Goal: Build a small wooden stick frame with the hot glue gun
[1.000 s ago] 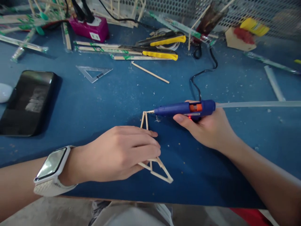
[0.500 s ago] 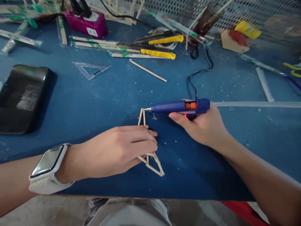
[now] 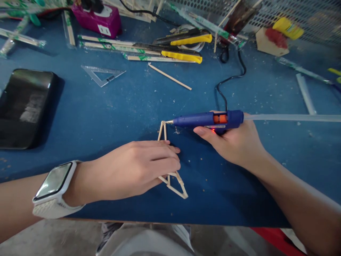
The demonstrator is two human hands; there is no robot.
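Observation:
My left hand is closed around the middle of a small frame of thin wooden sticks, which hides part of it. The frame's narrow peak points away from me, and its wider end sticks out below my fingers. In my right hand is a blue hot glue gun, lying sideways with its red light lit. Its metal nozzle touches or nearly touches the peak of the frame. A long clear glue stick runs out of the gun's back to the right.
Beyond my hands lie a loose wooden stick, a clear set square, yellow-and-black utility knives and wrapped chopsticks. A black tray-like case is at left, a purple power socket behind. The gun's black cord curls backward.
The whole view has shifted slightly, so things on the table sit a little higher and further right. Both hands keep their holds, with the nozzle still at the frame's peak.

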